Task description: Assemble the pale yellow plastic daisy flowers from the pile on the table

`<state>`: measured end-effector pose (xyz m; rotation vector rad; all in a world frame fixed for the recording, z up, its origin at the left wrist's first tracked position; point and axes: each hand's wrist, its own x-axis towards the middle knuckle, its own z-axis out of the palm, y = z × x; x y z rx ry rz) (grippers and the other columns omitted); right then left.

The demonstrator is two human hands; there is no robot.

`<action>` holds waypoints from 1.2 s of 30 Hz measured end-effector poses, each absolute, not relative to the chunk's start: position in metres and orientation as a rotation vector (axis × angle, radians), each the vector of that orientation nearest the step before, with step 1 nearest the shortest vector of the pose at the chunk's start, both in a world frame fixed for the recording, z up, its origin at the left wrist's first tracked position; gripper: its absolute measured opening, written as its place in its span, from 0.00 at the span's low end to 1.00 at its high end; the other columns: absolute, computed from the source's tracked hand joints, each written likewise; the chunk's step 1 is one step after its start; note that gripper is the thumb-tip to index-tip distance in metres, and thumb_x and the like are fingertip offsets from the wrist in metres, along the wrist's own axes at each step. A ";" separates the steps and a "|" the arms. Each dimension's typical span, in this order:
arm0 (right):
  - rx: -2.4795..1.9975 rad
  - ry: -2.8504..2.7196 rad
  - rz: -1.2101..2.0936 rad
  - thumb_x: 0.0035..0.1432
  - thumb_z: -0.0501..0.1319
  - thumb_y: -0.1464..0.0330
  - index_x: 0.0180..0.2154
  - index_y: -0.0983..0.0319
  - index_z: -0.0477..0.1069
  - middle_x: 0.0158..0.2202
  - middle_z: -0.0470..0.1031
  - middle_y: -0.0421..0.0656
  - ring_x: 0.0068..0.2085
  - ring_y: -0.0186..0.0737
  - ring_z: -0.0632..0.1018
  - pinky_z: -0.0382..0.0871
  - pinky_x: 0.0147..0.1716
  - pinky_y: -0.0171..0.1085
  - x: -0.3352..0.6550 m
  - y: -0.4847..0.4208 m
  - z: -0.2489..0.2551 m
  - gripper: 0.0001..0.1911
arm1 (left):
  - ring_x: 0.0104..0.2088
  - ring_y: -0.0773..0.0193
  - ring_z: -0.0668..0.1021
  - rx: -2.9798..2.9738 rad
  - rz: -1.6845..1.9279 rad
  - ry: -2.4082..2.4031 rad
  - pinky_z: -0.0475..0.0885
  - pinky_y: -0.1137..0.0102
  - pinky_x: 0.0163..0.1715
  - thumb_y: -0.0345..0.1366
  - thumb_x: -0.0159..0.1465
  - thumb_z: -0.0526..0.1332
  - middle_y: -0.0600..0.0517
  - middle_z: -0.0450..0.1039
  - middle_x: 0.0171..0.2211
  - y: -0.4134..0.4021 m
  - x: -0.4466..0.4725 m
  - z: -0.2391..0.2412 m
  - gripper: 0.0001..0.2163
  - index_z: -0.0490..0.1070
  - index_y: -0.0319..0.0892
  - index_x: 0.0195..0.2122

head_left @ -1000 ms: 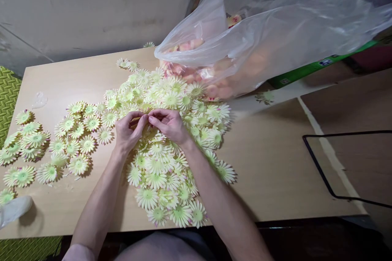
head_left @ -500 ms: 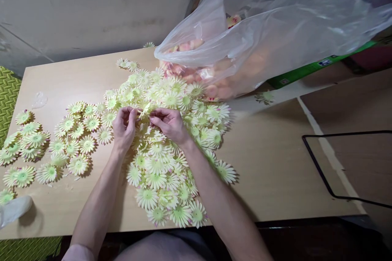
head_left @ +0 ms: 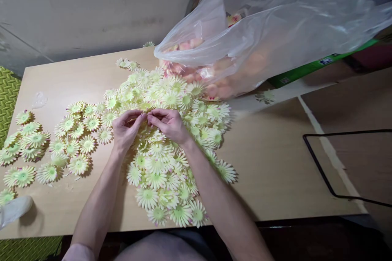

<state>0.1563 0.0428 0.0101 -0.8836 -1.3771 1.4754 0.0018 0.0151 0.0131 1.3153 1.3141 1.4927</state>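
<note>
A rectangular pale wood-grain bench (head_left: 275, 171) is being occupied; at its far R, a large translucent plastic bag (head_left: 275, 28) is being filled out by pinkish pcs (head_left: 191, 74). Near ctr, pale yellow-green daisy-shaped artificial flowers (head_left: 156, 166) are being heaped. Betw. L hand (head_left: 126, 129) & R hand (head_left: 169, 125), over the heap, one yellowish petalled pc (head_left: 148, 109), mostly hidden, is apparently being pinched; prob. single-pc fingertip work is being done. Next, a steady 2-sided pinch is being called for.

We see bright flowers (head_left: 156, 165), a dim wall (head_left: 92, 8), glare on the bag (head_left: 284, 24), soft shadows on the counter (head_left: 275, 167), stretched edges.
</note>
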 end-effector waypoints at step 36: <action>-0.870 -1.348 1.510 0.52 0.70 0.62 0.32 0.62 0.79 0.27 0.77 0.40 0.29 0.32 0.77 0.74 0.29 0.31 0.160 0.042 0.013 0.10 | 0.32 0.65 0.83 1.395 1.451 1.280 0.79 0.73 0.33 0.38 0.57 0.69 0.50 0.81 0.33 0.014 0.002 0.014 0.08 0.78 0.41 0.36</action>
